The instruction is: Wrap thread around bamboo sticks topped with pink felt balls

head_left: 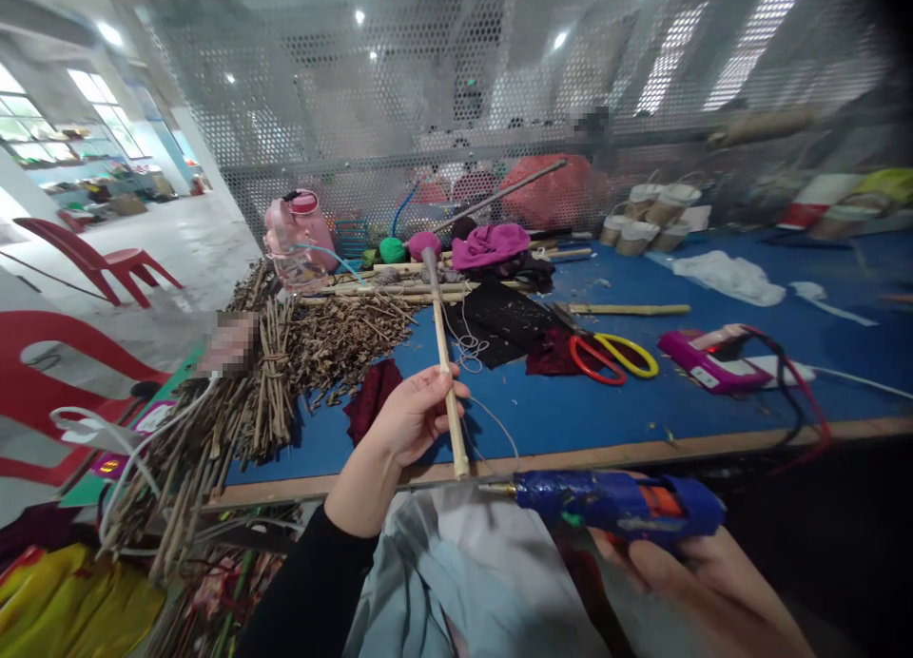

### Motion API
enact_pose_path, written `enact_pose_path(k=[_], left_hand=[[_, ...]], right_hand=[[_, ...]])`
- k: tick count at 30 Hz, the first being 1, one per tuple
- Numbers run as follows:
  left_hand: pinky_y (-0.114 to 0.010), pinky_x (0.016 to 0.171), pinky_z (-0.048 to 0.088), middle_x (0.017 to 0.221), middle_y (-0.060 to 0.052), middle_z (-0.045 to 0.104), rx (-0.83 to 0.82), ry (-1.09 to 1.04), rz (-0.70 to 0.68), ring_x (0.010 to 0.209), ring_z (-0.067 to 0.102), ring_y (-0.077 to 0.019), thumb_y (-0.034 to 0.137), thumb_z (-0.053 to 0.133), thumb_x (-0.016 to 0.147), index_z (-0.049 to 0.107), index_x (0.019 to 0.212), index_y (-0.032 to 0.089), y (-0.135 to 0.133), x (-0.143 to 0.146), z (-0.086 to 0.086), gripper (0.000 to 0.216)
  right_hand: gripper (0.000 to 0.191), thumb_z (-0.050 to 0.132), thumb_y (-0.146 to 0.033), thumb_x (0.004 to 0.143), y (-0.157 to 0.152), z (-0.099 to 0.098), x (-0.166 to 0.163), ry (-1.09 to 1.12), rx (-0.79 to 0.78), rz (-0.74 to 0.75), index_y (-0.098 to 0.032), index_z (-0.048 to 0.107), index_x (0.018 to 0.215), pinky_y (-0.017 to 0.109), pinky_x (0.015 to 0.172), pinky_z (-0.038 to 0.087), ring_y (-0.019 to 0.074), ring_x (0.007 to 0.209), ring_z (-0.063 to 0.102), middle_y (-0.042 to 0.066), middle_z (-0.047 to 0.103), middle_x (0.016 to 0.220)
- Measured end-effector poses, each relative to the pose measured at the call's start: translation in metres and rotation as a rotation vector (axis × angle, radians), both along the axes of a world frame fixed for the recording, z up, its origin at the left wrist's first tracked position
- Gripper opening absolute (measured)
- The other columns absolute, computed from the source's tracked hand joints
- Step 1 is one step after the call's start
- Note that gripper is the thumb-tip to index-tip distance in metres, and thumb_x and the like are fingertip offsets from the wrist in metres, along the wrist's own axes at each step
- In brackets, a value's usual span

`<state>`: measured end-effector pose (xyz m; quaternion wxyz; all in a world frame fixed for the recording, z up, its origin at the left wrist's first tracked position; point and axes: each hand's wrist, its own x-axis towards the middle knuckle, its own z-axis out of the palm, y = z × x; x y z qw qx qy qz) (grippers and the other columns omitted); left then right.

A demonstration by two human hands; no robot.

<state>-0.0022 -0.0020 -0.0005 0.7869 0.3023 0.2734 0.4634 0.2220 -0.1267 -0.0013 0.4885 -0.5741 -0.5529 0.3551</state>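
My left hand [410, 416] is closed round a thin bamboo stick [443, 358] that stands nearly upright over the near edge of the blue table [713, 401]. The stick's top end carries a grey wrapped tip, and a white string [472, 349] hangs from it. My right hand [703, 572] grips a blue glue gun [617, 506] held sideways. Its metal nozzle points left and ends just right of the stick's lower end.
A heap of dry twigs [285, 373] covers the table's left side. Red and yellow scissors [613, 354], a pink glue gun [703, 358], dark cloth pieces, a pink bottle [296, 240], yarn balls and paper cups [652, 221] lie beyond. Perforated metal mesh stands behind; red chairs stand left.
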Motion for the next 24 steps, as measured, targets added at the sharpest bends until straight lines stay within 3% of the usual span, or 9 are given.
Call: enact_pose_path(k=[4, 7, 11, 15, 21, 24], left_hand=[[-0.01, 0.034, 0.028, 0.06, 0.003, 0.054, 0.019, 0.033, -0.006, 0.045, 0.047, -0.0034, 0.035, 0.072, 0.063, 0.053, 0.084, 0.015, 0.0, 0.002, 0.006, 0.035], [-0.011, 0.031, 0.022, 0.053, 0.006, 0.047, 0.041, 0.098, 0.003, 0.038, 0.039, -0.0021, 0.038, 0.071, 0.063, 0.047, 0.077, 0.017, 0.0, 0.006, 0.01, 0.035], [-0.012, 0.029, 0.02, 0.045, 0.01, 0.043, 0.121, 0.245, 0.018, 0.032, 0.031, -0.0013, 0.036, 0.07, 0.063, 0.041, 0.073, 0.019, 0.0, 0.012, 0.007, 0.035], [-0.012, 0.028, 0.021, 0.043, 0.011, 0.044, 0.142, 0.358, 0.003, 0.028, 0.03, -0.0013, 0.037, 0.069, 0.064, 0.038, 0.075, 0.02, 0.001, 0.016, 0.002, 0.037], [-0.012, 0.028, 0.023, 0.045, 0.011, 0.046, 0.165, 0.386, -0.002, 0.028, 0.033, -0.0017, 0.038, 0.068, 0.065, 0.039, 0.077, 0.02, 0.001, 0.018, 0.0, 0.037], [-0.012, 0.028, 0.024, 0.044, 0.01, 0.045, 0.161, 0.375, -0.001, 0.028, 0.033, -0.0016, 0.037, 0.068, 0.065, 0.038, 0.076, 0.02, 0.001, 0.018, 0.001, 0.036]], right_hand=[[0.027, 0.062, -0.047, 0.068, -0.001, 0.007, 0.004, 0.176, -0.089, 0.048, -0.021, 0.065, 0.072, 0.03, 0.056, 0.053, 0.023, 0.061, 0.064, 0.007, 0.066, 0.061], [0.024, 0.062, -0.045, 0.068, 0.004, 0.012, 0.007, 0.189, -0.078, 0.089, -0.021, 0.066, 0.07, 0.03, 0.05, 0.052, 0.0221, 0.054, 0.062, 0.007, 0.065, 0.061], [0.027, 0.06, -0.046, 0.069, 0.014, 0.025, 0.011, 0.072, -0.059, 0.145, -0.021, 0.067, 0.077, 0.031, 0.053, 0.053, 0.023, 0.057, 0.062, 0.008, 0.067, 0.065], [0.028, 0.059, -0.045, 0.07, 0.023, 0.041, 0.014, -0.188, -0.044, 0.273, -0.019, 0.068, 0.072, 0.032, 0.059, 0.055, 0.0218, 0.057, 0.063, 0.008, 0.067, 0.066], [0.036, 0.055, -0.041, 0.075, 0.026, 0.043, 0.012, -0.42, 0.041, 0.335, -0.022, 0.065, 0.105, 0.038, 0.084, 0.049, 0.0277, 0.097, 0.061, 0.01, 0.065, 0.106], [0.037, 0.054, -0.041, 0.076, 0.025, 0.04, 0.013, -0.439, 0.073, 0.332, -0.022, 0.065, 0.105, 0.039, 0.086, 0.048, 0.0282, 0.1, 0.059, 0.009, 0.064, 0.11]])
